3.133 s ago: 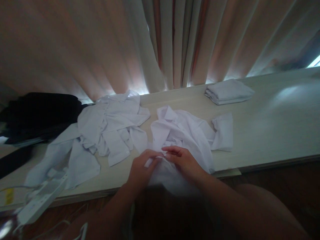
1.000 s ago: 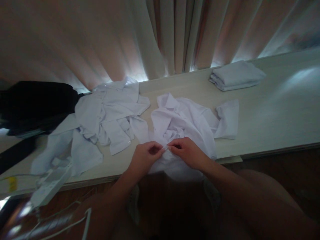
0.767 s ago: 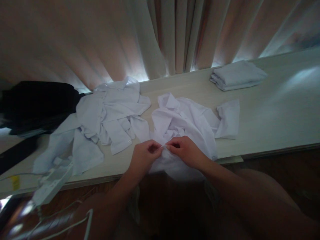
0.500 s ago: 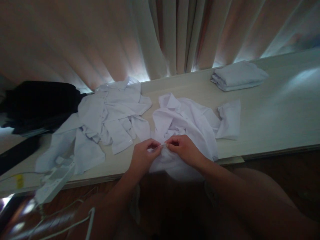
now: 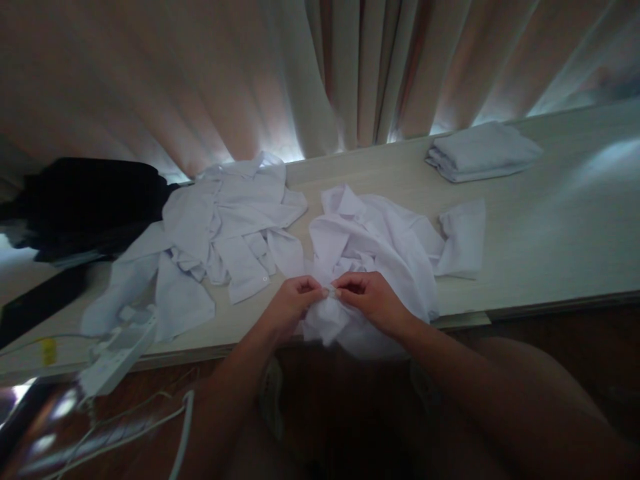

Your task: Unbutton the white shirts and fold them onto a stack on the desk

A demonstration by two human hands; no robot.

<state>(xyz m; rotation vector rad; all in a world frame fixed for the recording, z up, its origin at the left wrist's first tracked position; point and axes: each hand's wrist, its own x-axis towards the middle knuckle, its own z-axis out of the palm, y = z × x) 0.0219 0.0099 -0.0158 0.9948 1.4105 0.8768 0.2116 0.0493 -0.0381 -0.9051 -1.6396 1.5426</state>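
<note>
black cloth (image 5: 85, 203) heaped at the far left end of the pale wooden table (image 5: 550, 227), dark and hard to read in detail. just below and nearer, a white power strip (image 5: 117, 350) lying tilted at the table's front edge, with white cables (image 5: 150, 427) trailing down past it. next along, a loose white shirt (image 5: 220, 247) sprawled flat and crumpled, one sleeve stretched toward the power strip, its top edge close to the curtain (image 5: 320, 73) hanging behind the table. then the left hand (image 5: 290, 310), fingers curled in tight, thumb and forefinger pinched on a small fold of the crumpled white shirt (image 5: 370, 247). right beside it, fingertips almost meeting, the right hand (image 5: 373, 300), likewise curled and pinching the same bit of fabric from the other side; whether a button sits between the fingertips, too small and blurred to tell. that crumpled white shirt bunched near the middle of the table, collar toward the curtain, lower part spilling over the front edge under both hands, one sleeve cuff (image 5: 463, 237) laid out flat to the right. further right and back, well apart from the hands, a neatly folded white garment (image 5: 483, 152) resting near the curtain.
</note>
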